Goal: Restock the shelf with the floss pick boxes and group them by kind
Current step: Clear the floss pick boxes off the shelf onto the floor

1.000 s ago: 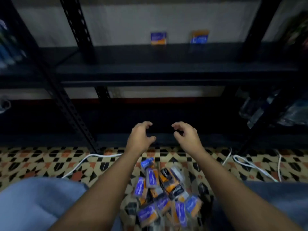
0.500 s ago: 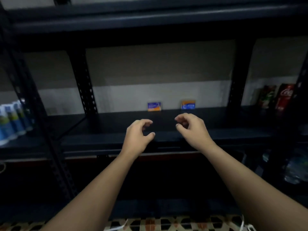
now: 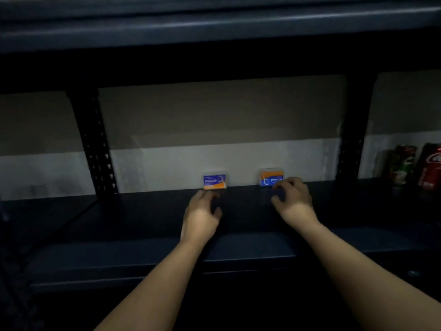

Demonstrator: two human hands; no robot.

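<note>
Lighting is pretty rough in the head view, so we can't make out much detail. We're reaching both bare arms onto a dark metal shelf (image 3: 143,211), and two small floss pick boxes stand at its back edge against the pale wall (image 3: 167,163). The blue-and-orange box marked "Smooth" (image 3: 214,182) sits upright on the left, and the orange-topped blue box with upside-down lettering (image 3: 271,178) is to its right, well apart from it. Our left hand (image 3: 201,216) has loosely curled fingers just in front of the Smooth box; whether the fingertips touch it, we can't tell. Our right hand (image 3: 292,201) has its fingers curled and a bit spread, with the tips up at the lower right corner of the other box, covering that corner. It looks like contact, but we can't say if it's a real pinch.

Another dark shelf board (image 3: 214,25) runs overhead, and black perforated uprights (image 3: 100,149) stand left and right. Far right, blurry red drink cans (image 3: 429,166) sit on the same shelf, cut off by the frame edge.
</note>
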